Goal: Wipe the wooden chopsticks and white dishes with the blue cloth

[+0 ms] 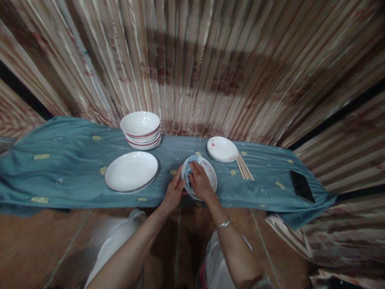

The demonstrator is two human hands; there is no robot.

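Observation:
In front of me a white plate with small floral marks (211, 173) is tilted slightly near the table's front edge. My left hand (175, 188) grips its left rim, thumb over the edge and fingers partly hidden beneath. My right hand (200, 180) presses a light blue cloth (189, 166) against the plate's upper left inner surface, its fingers bunched on the cloth. A silvery bracelet (224, 222) circles my right wrist.
A stack of white bowls (140, 124) stands at the back left, with large oval plates (131, 171) before it. Small floral plates (223, 148) and chopsticks (244, 166) lie right. A black phone (302, 186) rests on the teal tablecloth (75, 168); curtains (186, 72) hang behind.

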